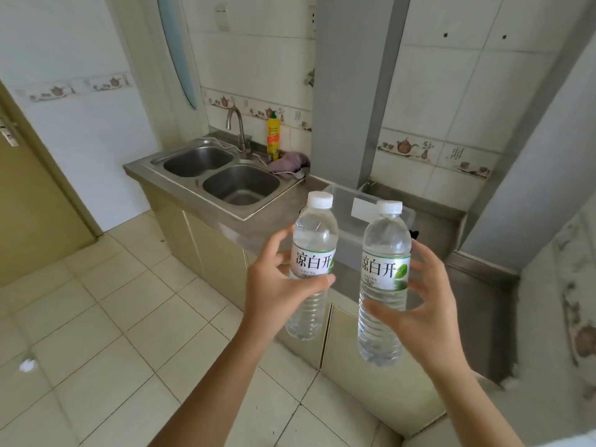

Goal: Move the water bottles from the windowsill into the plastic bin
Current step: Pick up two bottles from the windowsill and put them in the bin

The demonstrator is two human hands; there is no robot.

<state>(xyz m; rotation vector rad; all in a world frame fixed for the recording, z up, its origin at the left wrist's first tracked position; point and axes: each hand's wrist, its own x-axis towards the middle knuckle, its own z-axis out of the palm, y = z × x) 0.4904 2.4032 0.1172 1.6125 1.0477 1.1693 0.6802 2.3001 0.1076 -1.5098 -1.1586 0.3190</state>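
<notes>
Holding one water bottle apiece, both upright in the air in front of the counter edge, the person risks a slip. The left hand (277, 285) wraps its bottle (311, 269) around the label; the right hand (422, 295) grips its bottle (385, 279) with looser, spread fingers, so that one could drop. The clear plastic bin (345, 196) on the counter (180, 191) sits partly hidden behind both bottles; its depth is unclear, and no windowsill shows.
</notes>
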